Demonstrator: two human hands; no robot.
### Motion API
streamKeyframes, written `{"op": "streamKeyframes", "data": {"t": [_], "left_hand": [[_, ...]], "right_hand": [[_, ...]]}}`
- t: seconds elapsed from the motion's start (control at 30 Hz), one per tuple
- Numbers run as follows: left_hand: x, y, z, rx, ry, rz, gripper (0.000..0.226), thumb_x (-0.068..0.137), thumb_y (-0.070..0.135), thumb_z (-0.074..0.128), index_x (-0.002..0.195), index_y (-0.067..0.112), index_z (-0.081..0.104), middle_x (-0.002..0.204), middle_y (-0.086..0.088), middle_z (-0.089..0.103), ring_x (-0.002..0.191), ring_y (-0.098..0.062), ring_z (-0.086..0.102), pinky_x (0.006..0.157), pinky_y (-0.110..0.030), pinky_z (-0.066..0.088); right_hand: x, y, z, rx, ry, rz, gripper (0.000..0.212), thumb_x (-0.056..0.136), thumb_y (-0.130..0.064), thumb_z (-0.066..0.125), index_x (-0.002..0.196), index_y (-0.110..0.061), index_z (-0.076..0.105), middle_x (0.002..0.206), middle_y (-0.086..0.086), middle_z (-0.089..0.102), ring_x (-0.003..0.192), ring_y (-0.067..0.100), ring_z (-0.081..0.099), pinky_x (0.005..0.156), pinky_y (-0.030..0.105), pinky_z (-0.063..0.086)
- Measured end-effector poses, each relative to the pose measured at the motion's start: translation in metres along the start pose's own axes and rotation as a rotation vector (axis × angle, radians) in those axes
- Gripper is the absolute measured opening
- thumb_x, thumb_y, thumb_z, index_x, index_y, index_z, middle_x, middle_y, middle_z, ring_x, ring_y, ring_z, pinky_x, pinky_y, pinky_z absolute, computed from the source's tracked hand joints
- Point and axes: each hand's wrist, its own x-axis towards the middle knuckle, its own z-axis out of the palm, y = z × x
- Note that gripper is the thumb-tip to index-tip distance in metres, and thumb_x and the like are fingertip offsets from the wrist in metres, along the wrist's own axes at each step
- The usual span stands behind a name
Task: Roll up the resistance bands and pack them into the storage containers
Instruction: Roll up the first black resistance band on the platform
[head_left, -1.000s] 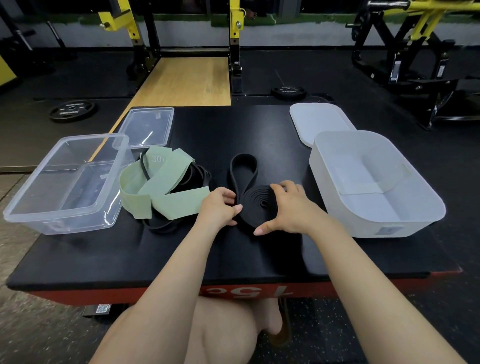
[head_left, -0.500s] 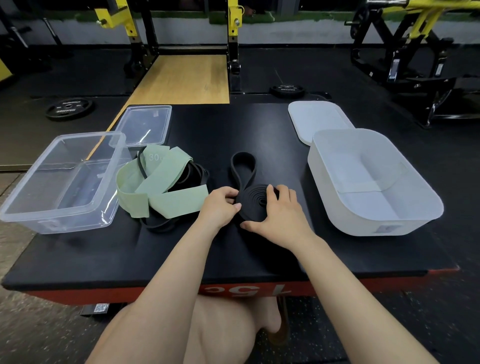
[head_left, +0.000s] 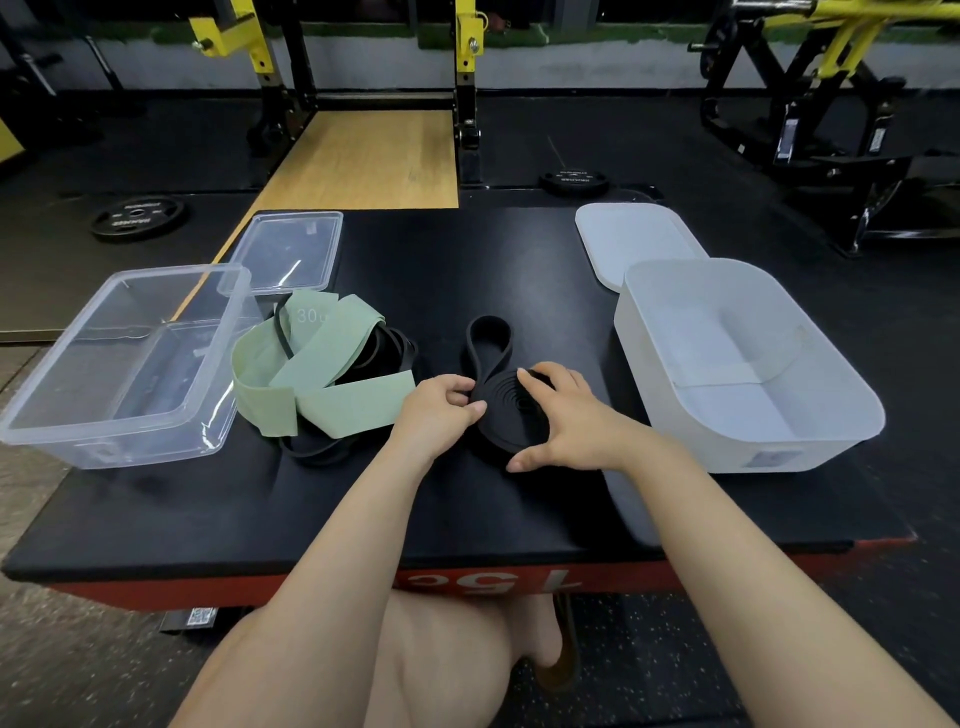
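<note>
A black resistance band (head_left: 511, 413) lies partly rolled into a flat coil on the black platform (head_left: 467, 260), with a loose loop of it reaching away from me. My left hand (head_left: 441, 410) pinches the coil's left edge. My right hand (head_left: 563, 415) curls round its right side, fingers on top and thumb at the near rim. To the left lies a heap of a pale green band (head_left: 322, 374) over thinner black bands (head_left: 311, 447). A clear plastic container (head_left: 119, 364) stands at the far left and a white container (head_left: 748, 364) at the right; both hold no bands.
The clear lid (head_left: 288, 252) lies behind the clear container, and the white lid (head_left: 634, 239) behind the white one. Beyond the platform are a wooden lifting floor, weight plates (head_left: 137, 215) and yellow racks. My knee shows under the platform's red front edge.
The loose loop has grown slightly shorter as the coil turned. My right hand has shifted from lying over the coil to cupping its right side, thumb back at the near rim.
</note>
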Motion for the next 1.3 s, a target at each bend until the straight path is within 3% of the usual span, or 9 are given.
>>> {"op": "streamKeyframes", "data": {"t": [0.13,0.3,0.5,0.63,0.77,0.9,1.07,1.13,1.3], "left_hand": [[0.0,0.0,0.001,0.045,0.03,0.014,0.028,0.086,0.012,0.064,0.115,0.011,0.061,0.106,-0.01,0.066,0.103,-0.024,0.062,0.095,-0.038,0.049],[0.001,0.0,0.003,0.029,0.047,0.023,0.019,0.085,0.006,0.063,0.104,0.007,0.061,0.097,-0.003,0.06,0.094,-0.016,0.058,0.091,-0.027,0.045],[0.005,0.0,0.001,-0.039,0.035,-0.008,0.018,0.083,-0.001,0.063,0.095,0.011,0.058,0.098,-0.006,0.061,0.097,-0.017,0.059,0.094,-0.028,0.047],[0.006,-0.001,0.001,-0.063,0.031,-0.019,0.024,0.082,-0.002,0.064,0.101,0.011,0.056,0.104,-0.008,0.062,0.099,-0.018,0.059,0.097,-0.032,0.048],[0.006,0.0,0.002,-0.088,0.014,-0.024,0.04,0.083,-0.004,0.062,0.121,0.007,0.054,0.119,-0.009,0.062,0.108,-0.02,0.059,0.1,-0.036,0.046],[0.005,0.0,0.004,-0.068,-0.003,0.0,0.046,0.085,-0.004,0.059,0.129,0.007,0.053,0.124,-0.01,0.06,0.111,-0.019,0.057,0.102,-0.031,0.043],[0.003,0.003,0.002,-0.095,-0.044,-0.003,0.044,0.085,-0.007,0.056,0.128,0.005,0.055,0.122,-0.009,0.06,0.107,-0.014,0.054,0.097,-0.023,0.042],[0.004,0.003,0.0,-0.124,-0.049,-0.029,0.037,0.086,-0.004,0.057,0.123,0.004,0.058,0.119,-0.007,0.061,0.109,-0.017,0.055,0.098,-0.028,0.044],[0.005,0.001,-0.001,-0.074,0.043,-0.003,0.006,0.091,0.01,0.057,0.09,0.01,0.063,0.096,-0.006,0.062,0.087,-0.018,0.056,0.091,-0.037,0.05]], "right_hand": [[0.003,0.006,-0.006,0.012,-0.052,-0.036,0.113,0.071,-0.046,0.078,0.152,-0.017,0.006,0.156,-0.004,0.002,0.144,0.015,-0.002,0.118,0.034,0.015],[0.006,0.009,-0.011,0.021,-0.092,-0.056,0.114,0.069,-0.044,0.08,0.152,-0.018,0.007,0.157,-0.005,0.0,0.145,0.015,0.0,0.119,0.033,0.015],[-0.002,0.004,-0.003,0.087,-0.01,-0.003,0.116,0.067,-0.047,0.081,0.153,-0.021,0.006,0.159,-0.008,-0.004,0.146,0.011,-0.004,0.118,0.031,0.011],[-0.015,-0.005,0.007,0.046,0.118,0.144,0.119,0.067,-0.062,0.073,0.152,-0.017,0.003,0.159,-0.004,-0.001,0.146,0.014,-0.001,0.116,0.037,0.02],[-0.016,-0.024,0.023,-0.067,0.281,0.257,0.113,0.068,-0.076,0.059,0.148,-0.011,0.014,0.152,0.003,0.02,0.138,0.024,0.02,0.105,0.038,0.033],[-0.006,-0.029,0.028,-0.075,0.345,0.276,0.104,0.07,-0.073,0.06,0.142,-0.006,0.025,0.144,0.007,0.031,0.129,0.027,0.029,0.101,0.037,0.036],[-0.006,-0.022,0.023,-0.03,0.297,0.209,0.106,0.071,-0.064,0.066,0.146,-0.007,0.019,0.148,0.007,0.025,0.132,0.029,0.024,0.108,0.038,0.03],[-0.007,-0.019,0.019,-0.012,0.255,0.172,0.106,0.072,-0.061,0.069,0.148,-0.008,0.017,0.149,0.006,0.022,0.135,0.028,0.021,0.11,0.037,0.026],[-0.008,-0.01,0.007,0.022,0.121,0.077,0.111,0.072,-0.056,0.072,0.151,-0.011,0.009,0.156,0.001,0.011,0.141,0.024,0.009,0.115,0.036,0.018]]}}
